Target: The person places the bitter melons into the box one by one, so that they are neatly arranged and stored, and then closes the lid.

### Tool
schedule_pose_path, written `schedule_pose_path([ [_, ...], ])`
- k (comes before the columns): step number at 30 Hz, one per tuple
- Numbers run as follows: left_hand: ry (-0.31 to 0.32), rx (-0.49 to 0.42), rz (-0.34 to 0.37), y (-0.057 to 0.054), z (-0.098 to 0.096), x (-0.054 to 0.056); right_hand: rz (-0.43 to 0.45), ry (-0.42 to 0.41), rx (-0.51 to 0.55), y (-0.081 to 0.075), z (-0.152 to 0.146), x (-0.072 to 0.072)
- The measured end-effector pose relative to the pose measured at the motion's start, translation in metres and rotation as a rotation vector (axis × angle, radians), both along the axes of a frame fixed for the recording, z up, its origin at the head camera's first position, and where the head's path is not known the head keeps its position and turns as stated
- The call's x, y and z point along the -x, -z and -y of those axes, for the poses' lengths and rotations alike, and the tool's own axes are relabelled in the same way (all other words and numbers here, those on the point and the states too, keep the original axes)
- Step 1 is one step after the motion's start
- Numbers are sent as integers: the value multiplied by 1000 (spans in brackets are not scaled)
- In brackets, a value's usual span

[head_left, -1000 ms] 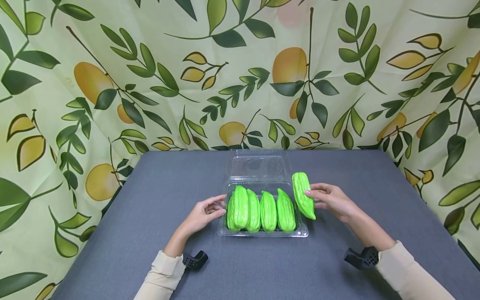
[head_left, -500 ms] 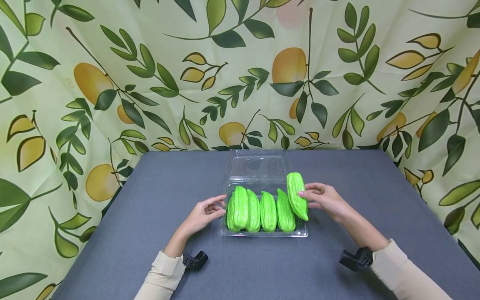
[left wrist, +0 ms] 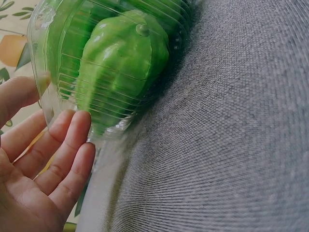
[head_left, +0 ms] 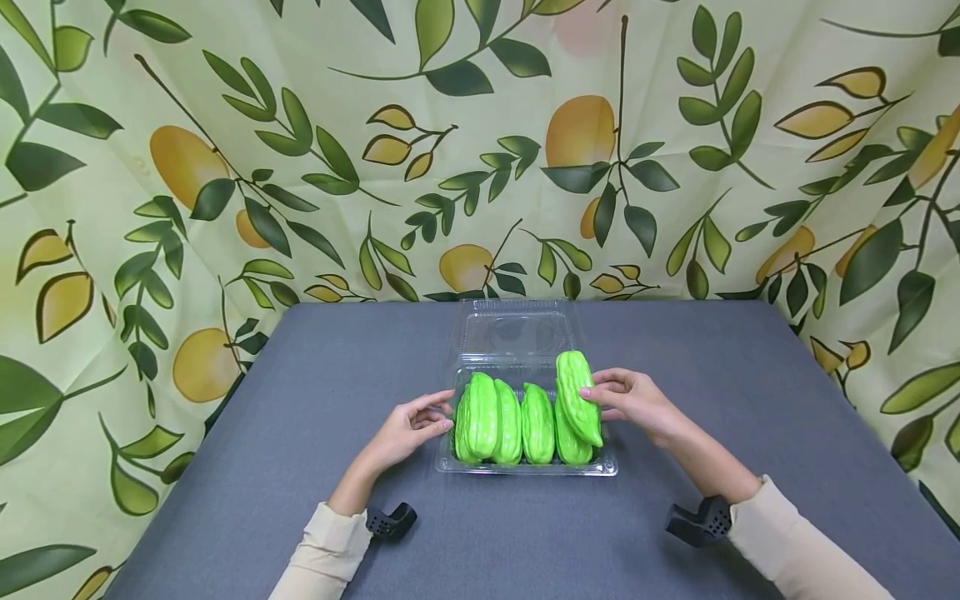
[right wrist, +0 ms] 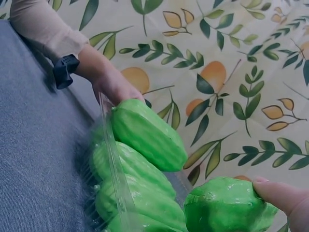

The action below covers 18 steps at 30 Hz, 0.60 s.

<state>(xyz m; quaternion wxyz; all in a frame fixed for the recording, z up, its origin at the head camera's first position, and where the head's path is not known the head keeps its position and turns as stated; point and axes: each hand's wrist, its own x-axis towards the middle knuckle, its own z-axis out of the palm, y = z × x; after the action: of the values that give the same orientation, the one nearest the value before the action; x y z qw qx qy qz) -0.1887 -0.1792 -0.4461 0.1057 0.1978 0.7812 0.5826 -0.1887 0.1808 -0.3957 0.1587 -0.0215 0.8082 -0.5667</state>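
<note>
In the head view, my right hand (head_left: 633,404) pinches a bright green bitter melon (head_left: 577,396), tilted over the right end of a clear plastic clamshell box (head_left: 525,469). It overlaps the rightmost melon in the box. My thumb (right wrist: 273,193) lies on its skin in the right wrist view. Several more bitter melons stand side by side in the box, one of them in the middle (head_left: 537,423). My left hand (head_left: 411,429) is at the box's left wall, fingers loosely extended. In the left wrist view its fingertips (left wrist: 81,118) touch the ribbed plastic.
The box's hinged lid (head_left: 517,329) lies folded back towards the far edge of the grey cloth-covered table (head_left: 360,350). A fabric backdrop (head_left: 465,167) printed with leaves and fruit hangs behind and along the sides. Black wrist cameras (head_left: 392,521) sit on both wrists.
My right hand has carried its bitter melon leftward, from beside the box's right edge to over the rightmost melon. My left hand has stayed at the left wall.
</note>
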Motion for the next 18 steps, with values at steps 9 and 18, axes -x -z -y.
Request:
schedule_pose_path([
  [9, -1, 6, -9, 1, 1, 1, 3, -28, 5, 0, 10, -1],
  [18, -2, 5, -16, 2, 0, 1, 20, -18, -13, 1, 21, 1],
])
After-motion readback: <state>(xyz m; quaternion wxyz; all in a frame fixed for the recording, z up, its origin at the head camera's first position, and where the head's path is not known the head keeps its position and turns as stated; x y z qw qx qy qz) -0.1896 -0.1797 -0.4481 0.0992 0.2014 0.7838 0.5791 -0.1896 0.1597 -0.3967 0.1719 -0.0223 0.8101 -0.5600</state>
